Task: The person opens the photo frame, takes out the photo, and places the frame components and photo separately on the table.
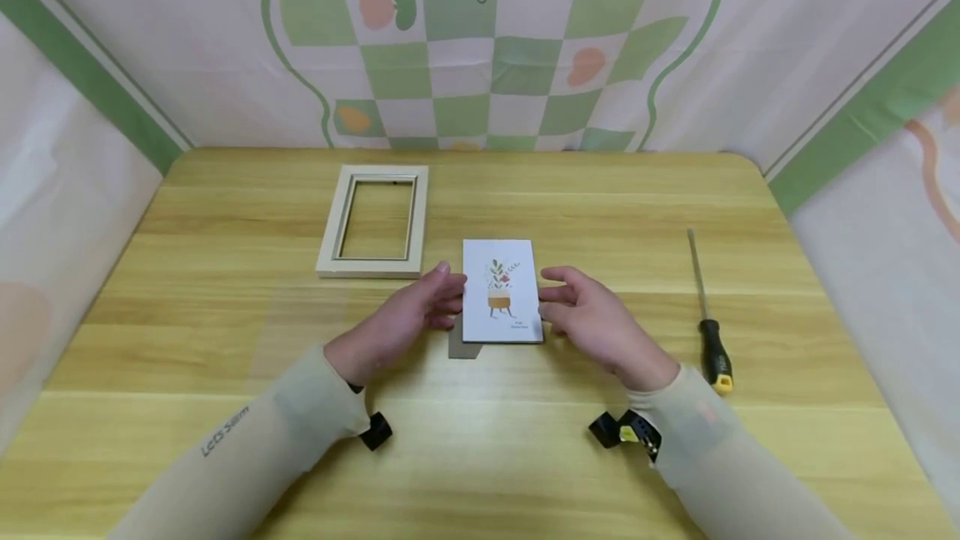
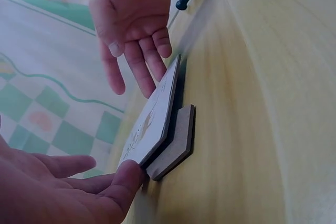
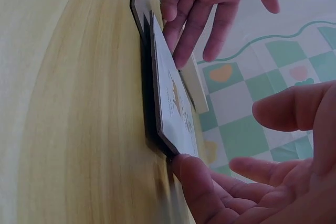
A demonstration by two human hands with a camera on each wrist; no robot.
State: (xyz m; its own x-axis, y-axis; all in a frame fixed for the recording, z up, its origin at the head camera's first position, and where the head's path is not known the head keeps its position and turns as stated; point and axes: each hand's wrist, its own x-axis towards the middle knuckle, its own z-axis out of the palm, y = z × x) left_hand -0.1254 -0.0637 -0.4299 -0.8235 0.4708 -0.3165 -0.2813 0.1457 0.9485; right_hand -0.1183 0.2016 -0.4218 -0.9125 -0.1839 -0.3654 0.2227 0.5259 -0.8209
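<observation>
A white picture card (image 1: 501, 307) with a printed potted plant lies face up on a thin dark-edged board in the middle of the table. From under its near left corner sticks out a brown-grey flap (image 1: 463, 348), also seen in the left wrist view (image 2: 176, 142). My left hand (image 1: 408, 315) is at the board's left edge, fingers loosely extended and fingertips touching it. On the opposite side my right hand (image 1: 600, 323) has its fingertips at the right edge, thumb apart from them in the right wrist view. Neither hand curls round the board.
An off-white picture frame (image 1: 327, 248) with an open middle lies behind my left hand. To the right of my right hand lies a screwdriver (image 1: 712, 348) with a black and yellow handle. A patterned curtain (image 1: 457, 65) hangs behind the wooden table (image 1: 480, 473).
</observation>
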